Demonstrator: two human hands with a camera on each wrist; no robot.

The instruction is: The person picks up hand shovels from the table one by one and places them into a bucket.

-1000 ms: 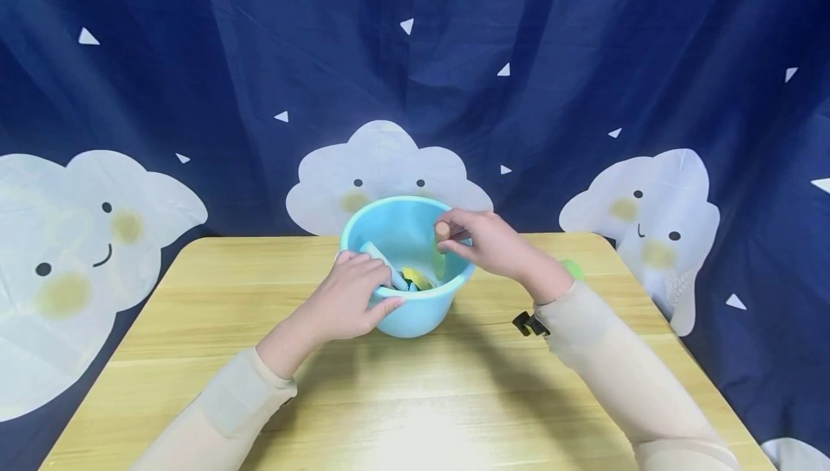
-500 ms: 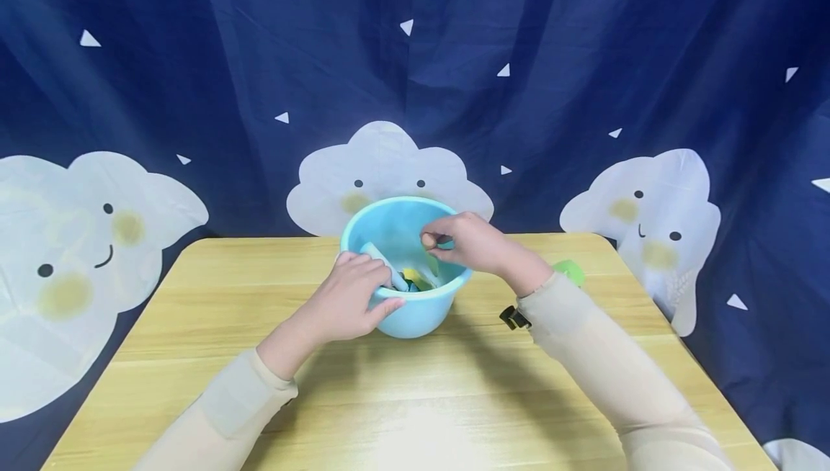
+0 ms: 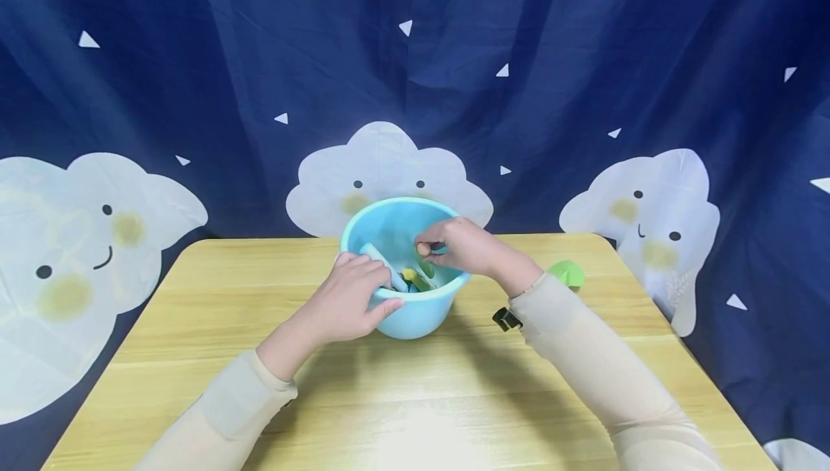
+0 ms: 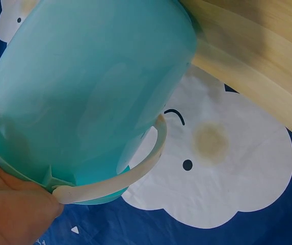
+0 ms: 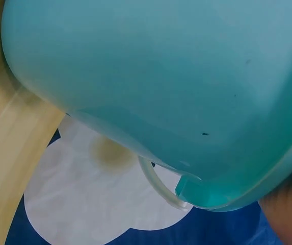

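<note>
A light blue bucket (image 3: 415, 312) stands on the wooden table. My left hand (image 3: 346, 294) grips its near left rim, with the thumb outside and the fingers over the edge; the left wrist view shows the hand (image 4: 13, 204) beside the white handle (image 4: 115, 186). Over the bucket's right side, my right hand (image 3: 463, 246) pinches a tan, round-ended piece (image 3: 424, 248). A green part (image 3: 425, 266) shows just below it; whether the two are joined is unclear. Inside lie a pale blue rod-shaped piece (image 3: 382, 263) and a yellow piece (image 3: 418, 280), partly hidden by the rim.
A bright green piece (image 3: 567, 274) lies on the table (image 3: 227, 298) to the right of the bucket, behind my right forearm. A dark blue cloth (image 3: 259, 60) with clouds hangs behind the table's far edge. A black clip (image 3: 506, 319) sticks out at my right cuff.
My right hand has moved left and slightly down into the bucket's mouth with the tan-ended piece. More of the green piece on the table now shows. My left hand stays on the rim.
</note>
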